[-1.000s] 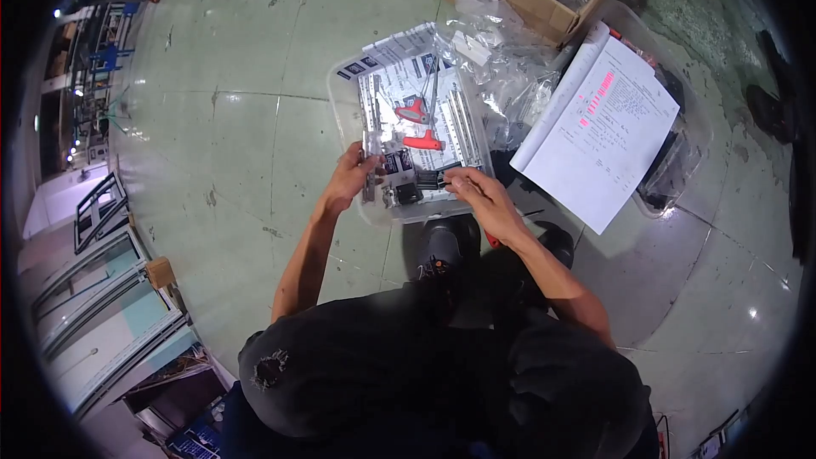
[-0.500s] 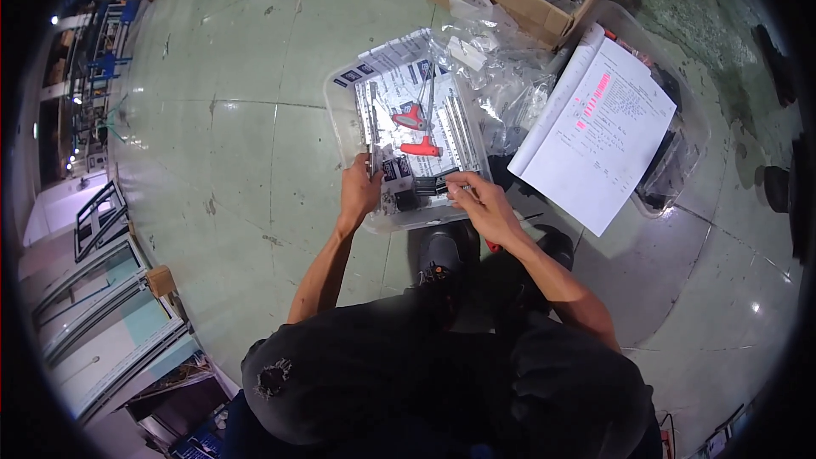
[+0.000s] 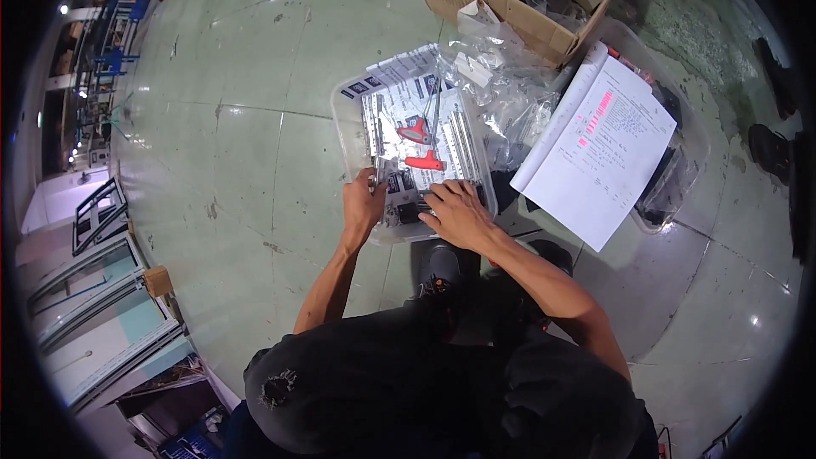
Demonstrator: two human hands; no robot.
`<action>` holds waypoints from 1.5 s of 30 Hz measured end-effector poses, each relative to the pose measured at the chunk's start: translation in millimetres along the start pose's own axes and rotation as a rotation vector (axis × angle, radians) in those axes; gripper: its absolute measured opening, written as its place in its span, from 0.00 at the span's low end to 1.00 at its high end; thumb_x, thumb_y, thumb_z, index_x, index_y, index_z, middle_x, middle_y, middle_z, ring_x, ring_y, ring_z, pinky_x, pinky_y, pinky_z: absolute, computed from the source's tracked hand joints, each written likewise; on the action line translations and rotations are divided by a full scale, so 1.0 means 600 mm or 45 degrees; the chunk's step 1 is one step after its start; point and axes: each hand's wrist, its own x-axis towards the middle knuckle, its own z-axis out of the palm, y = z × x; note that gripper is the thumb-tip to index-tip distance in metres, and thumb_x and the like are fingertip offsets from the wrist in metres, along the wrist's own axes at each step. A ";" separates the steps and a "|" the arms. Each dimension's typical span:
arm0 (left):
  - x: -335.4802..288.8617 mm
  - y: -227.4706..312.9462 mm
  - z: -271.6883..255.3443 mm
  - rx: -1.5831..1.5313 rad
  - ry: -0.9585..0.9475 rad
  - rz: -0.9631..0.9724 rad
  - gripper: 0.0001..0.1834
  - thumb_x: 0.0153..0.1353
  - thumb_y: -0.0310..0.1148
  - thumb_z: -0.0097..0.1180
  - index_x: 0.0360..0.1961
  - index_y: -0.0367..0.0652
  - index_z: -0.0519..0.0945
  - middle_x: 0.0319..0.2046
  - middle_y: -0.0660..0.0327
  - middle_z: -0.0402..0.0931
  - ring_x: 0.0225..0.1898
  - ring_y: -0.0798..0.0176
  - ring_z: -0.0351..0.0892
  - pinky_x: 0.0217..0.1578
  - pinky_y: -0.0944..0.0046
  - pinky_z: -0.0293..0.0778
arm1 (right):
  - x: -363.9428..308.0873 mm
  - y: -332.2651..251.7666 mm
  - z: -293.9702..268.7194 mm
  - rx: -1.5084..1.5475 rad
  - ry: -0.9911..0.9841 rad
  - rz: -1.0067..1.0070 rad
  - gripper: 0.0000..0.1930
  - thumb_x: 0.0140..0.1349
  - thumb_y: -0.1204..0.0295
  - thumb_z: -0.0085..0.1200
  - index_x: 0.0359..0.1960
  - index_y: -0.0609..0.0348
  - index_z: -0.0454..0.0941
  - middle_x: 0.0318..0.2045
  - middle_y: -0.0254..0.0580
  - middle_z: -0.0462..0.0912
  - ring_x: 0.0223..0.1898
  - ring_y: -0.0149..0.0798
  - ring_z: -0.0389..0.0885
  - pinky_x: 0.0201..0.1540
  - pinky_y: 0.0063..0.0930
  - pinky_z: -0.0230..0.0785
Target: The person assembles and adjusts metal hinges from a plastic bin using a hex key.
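Lengthwise, the metal strip (image 3: 378, 132) runs forward from the nearer left hand (image 3: 363, 203) (finger grip unclear); right hand (image 3: 460, 218): likewise.

head: worn on head | looking down (fisheye, dark rim) | plastic bin (image 3: 342, 140) mid-view, fairly near

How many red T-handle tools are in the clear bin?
2: one T-handle tool near the middle of the clear bin, the other just below it in view. More could be hidden.
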 end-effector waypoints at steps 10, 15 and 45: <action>-0.005 -0.016 0.000 0.044 0.069 0.047 0.15 0.55 0.26 0.62 0.45 0.35 0.81 0.33 0.43 0.83 0.30 0.47 0.85 0.32 0.58 0.78 | -0.008 -0.001 0.003 -0.002 -0.030 0.031 0.16 0.62 0.59 0.55 0.37 0.62 0.79 0.37 0.43 0.79 0.47 0.46 0.73 0.53 0.42 0.61; -0.002 -0.021 -0.008 0.006 0.062 0.083 0.08 0.57 0.23 0.57 0.37 0.33 0.83 0.30 0.47 0.83 0.28 0.50 0.86 0.30 0.60 0.79 | -0.001 -0.002 -0.008 0.057 -0.040 0.056 0.15 0.62 0.60 0.55 0.38 0.62 0.78 0.38 0.44 0.79 0.46 0.45 0.74 0.52 0.41 0.62; -0.012 0.000 -0.166 -0.169 -0.979 -0.439 0.07 0.55 0.20 0.62 0.34 0.26 0.81 0.28 0.52 0.84 0.28 0.61 0.87 0.32 0.65 0.84 | 0.006 0.003 -0.009 0.089 -0.044 0.077 0.13 0.61 0.63 0.57 0.38 0.61 0.78 0.39 0.44 0.80 0.46 0.46 0.75 0.52 0.42 0.62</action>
